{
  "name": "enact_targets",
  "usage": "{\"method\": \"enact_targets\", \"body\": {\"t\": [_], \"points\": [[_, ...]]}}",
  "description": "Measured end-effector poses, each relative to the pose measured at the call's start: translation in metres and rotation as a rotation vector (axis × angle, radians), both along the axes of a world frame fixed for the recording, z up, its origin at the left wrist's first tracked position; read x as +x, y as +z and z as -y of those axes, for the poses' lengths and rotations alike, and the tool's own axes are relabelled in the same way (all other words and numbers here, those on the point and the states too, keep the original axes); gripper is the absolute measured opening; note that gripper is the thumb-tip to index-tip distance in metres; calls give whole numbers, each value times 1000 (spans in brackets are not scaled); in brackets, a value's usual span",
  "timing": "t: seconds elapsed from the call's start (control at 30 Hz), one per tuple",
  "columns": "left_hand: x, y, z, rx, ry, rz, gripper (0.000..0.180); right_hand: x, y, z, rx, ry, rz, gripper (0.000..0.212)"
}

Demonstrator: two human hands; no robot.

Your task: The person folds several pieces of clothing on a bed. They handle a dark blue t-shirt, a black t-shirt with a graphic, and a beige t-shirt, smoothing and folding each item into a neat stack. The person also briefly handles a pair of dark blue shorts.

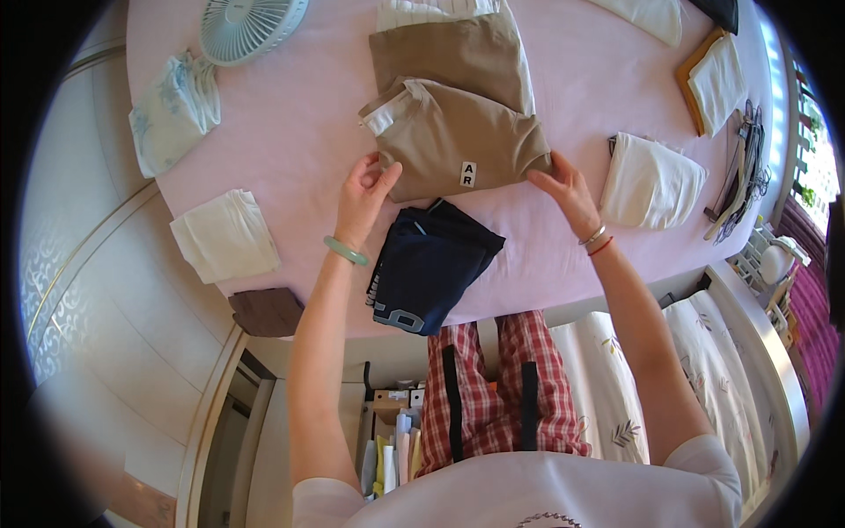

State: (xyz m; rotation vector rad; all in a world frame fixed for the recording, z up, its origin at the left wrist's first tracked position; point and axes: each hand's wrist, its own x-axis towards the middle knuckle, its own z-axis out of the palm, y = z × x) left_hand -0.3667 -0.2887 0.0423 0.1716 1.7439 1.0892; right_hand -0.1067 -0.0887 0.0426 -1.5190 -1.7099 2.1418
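A brown shirt point(466, 145) with a small white patch lies partly folded on the pink bedsheet point(326, 114). My left hand point(365, 189) pinches its near left corner between thumb and fingers. On the right, my right hand point(563, 189) is closed on the opposite corner, the thumb on top and some fingertips hidden beneath the cloth. The shirt overlaps more brown cloth point(449, 57), which lies over a white striped garment point(440, 9). Just nearer to me, between my forearms, rests a folded navy garment point(431, 264) with grey lettering.
At the left are a white fan point(249, 26), a folded blue-patterned cloth point(176, 110), a folded cream cloth point(226, 236) and a dark brown piece point(266, 311). Rightward lie a folded white garment point(653, 180), a white-and-tan stack point(717, 81) and several hangers point(744, 176).
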Motion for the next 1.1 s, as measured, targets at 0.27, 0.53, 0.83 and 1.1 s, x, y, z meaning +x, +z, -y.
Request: {"method": "enact_targets", "body": {"t": [0.27, 0.53, 0.83, 1.1], "points": [[-7, -5, -60, 227, 199, -317, 43, -49, 13, -21, 488, -13, 190, 28], [-1, -11, -44, 50, 186, -528, 37, -31, 5, 1, 573, 16, 280, 32], [15, -7, -71, 202, -732, -1152, 53, -115, 34, -6, 1126, 875, -62, 66], [-2, -56, -63, 47, -894, -1175, 65, -116, -44, -33, 1149, 948, -11, 71]]}}
